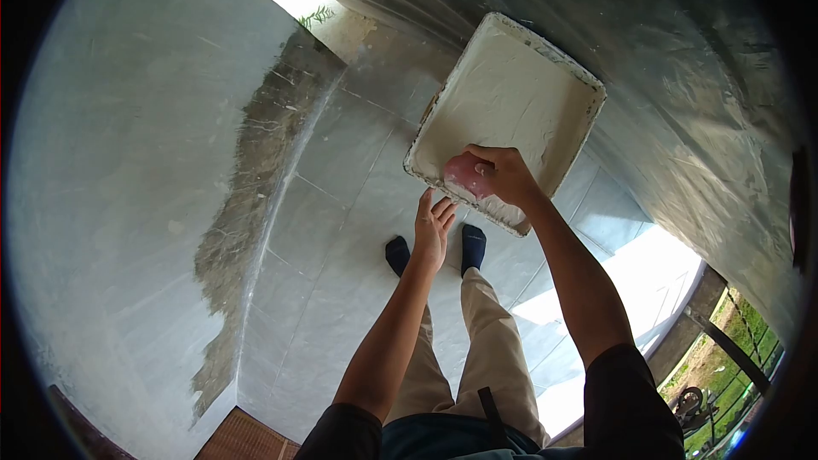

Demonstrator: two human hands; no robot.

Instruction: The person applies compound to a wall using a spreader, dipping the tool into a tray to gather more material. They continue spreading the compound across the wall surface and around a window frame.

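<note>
A large rectangular tray (pixel 550 49) with a crusted rim holds a layer of off-white paste (pixel 520 89). My right hand (pixel 509 177) is over the tray's near side, with its fingers closed on a rounded pink-red object (pixel 467 172). White paste is smeared on that object, and its exact kind cannot be made out. Just outside the tray's near left rim is my left hand (pixel 433 228), with its fingers apart and nothing in them. Whether its fingertips touch the rim cannot be told.
My feet in dark socks (pixel 474 247) stand on the grey tiled floor (pixel 341 179) close to the tray. At left rises a pale coated wall (pixel 145 162) with a rough, darker bare strip (pixel 234 213) along its base. Plastic sheeting (pixel 682 111) hangs at right.
</note>
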